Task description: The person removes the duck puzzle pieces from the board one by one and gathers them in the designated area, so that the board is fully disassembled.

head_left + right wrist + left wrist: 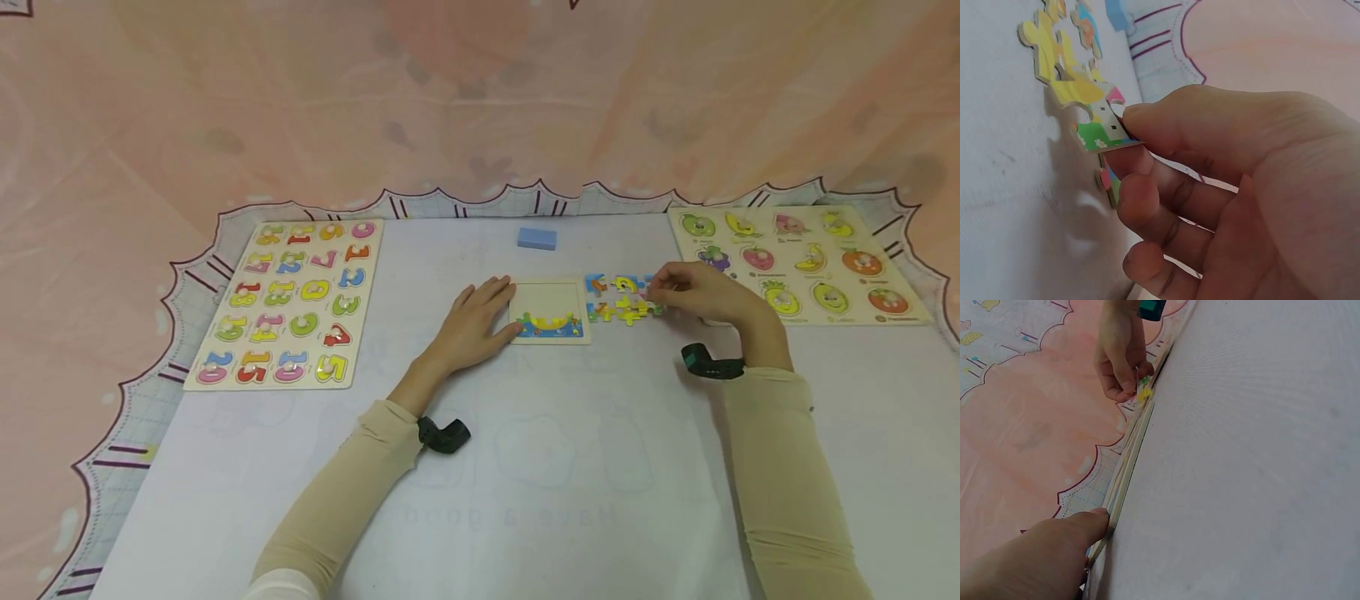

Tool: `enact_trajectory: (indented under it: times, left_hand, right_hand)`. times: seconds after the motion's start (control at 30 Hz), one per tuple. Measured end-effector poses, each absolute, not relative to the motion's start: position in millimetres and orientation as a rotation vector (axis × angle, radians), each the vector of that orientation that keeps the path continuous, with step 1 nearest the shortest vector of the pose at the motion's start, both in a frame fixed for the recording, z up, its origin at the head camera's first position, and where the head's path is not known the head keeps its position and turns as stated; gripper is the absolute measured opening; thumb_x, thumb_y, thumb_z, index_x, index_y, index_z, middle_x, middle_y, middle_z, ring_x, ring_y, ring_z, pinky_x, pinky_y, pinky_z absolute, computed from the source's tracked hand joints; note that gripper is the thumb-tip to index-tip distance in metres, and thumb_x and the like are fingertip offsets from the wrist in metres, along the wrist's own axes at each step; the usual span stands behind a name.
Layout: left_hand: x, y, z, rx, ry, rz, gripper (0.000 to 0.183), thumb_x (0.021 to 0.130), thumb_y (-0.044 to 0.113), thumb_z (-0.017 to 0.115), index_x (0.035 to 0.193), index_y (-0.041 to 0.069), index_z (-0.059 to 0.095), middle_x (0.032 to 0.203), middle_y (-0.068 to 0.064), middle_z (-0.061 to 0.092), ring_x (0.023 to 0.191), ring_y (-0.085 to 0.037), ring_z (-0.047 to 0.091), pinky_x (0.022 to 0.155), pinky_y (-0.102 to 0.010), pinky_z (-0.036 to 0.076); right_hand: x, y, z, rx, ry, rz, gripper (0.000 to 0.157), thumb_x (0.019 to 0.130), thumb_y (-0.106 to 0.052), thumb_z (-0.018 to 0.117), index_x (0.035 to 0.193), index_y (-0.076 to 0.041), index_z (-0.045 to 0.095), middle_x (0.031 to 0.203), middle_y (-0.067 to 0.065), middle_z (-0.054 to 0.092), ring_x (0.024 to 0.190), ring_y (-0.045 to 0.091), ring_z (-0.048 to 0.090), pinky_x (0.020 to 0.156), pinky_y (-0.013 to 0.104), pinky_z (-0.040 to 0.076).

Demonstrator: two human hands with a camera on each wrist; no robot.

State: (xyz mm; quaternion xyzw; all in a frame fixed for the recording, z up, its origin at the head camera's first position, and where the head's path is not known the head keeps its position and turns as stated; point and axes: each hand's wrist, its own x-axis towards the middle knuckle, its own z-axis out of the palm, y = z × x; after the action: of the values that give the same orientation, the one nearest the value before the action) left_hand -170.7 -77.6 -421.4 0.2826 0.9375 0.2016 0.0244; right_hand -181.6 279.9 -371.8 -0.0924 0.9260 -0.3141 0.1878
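A small wooden puzzle tray point(550, 302) lies on the table, its bottom strip showing a blue, yellow and green picture. My left hand point(474, 327) rests along the tray's left side with fingers extended; the thumb point(1088, 526) touches the tray's edge in the left wrist view. Between thumb and index finger, my right hand point(708, 296) pinches a jigsaw piece point(1099, 119) coloured yellow, green and white. That piece is held tilted above the tabletop. Loose jigsaw pieces point(628, 310) lie grouped just right of the tray, partly hidden by the right hand.
A number puzzle board point(300, 275) lies at the left, and a fruit puzzle board point(806, 275) at the right, beyond the right hand. A blue block point(537, 239) sits behind the tray. The white tabletop point(570, 467) meets a pink patterned cloth at the back.
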Motion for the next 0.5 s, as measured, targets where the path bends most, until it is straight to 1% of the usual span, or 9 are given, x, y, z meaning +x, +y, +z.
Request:
enact_trajectory:
  times: [0.2, 0.5]
  left_hand:
    - [-170.5, -77.9, -421.3, 0.867, 2.898, 0.621, 0.066, 0.095, 0.044, 0.051, 0.148, 0.009, 0.032, 0.156, -0.007, 0.028, 0.146, -0.022, 0.019, 0.12, -0.046, 0.01]
    - [-170.9, -77.6, -421.9, 0.868, 2.898, 0.623, 0.066, 0.095, 0.044, 0.051, 0.148, 0.009, 0.032, 0.156, -0.007, 0.028, 0.146, -0.021, 0.019, 0.12, -0.046, 0.01]
  right_hand:
    - [-180.7, 284.8, -370.0, -0.231, 2.609, -0.847, 0.033, 0.095, -0.037, 0.054, 0.109, -0.008, 0.058, 0.1, 0.009, 0.059, 0.09, 0.023, 0.049, 0.071, 0.031, 0.042]
    - [-181.3, 289.1, -370.4, -0.239, 2.627, -0.812, 0.028, 0.095, -0.032, 0.055, 0.107, -0.006, 0.059, 0.098, 0.009, 0.058, 0.089, 0.022, 0.051, 0.073, 0.03, 0.042]
